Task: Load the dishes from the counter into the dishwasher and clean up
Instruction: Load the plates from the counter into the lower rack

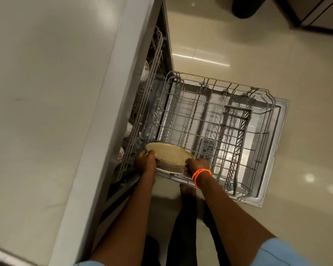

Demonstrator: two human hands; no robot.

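1. Both hands, left hand [145,161] and right hand [195,167], fingers clamped on round dish [169,156], at lower rack [210,129] near-left corner.
2. Upper rack [142,112] already loaded; lower rack otherwise bare; dish not yet set down.

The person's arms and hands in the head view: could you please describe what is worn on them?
Both forearms are bare, and both hands are bare, without gloves. The right hand has orange beaded bracelets looped round its wrist. The left hand has nothing visible on its wrist. Short light blue sleeves show at the bottom edge of the view, on both upper arms.
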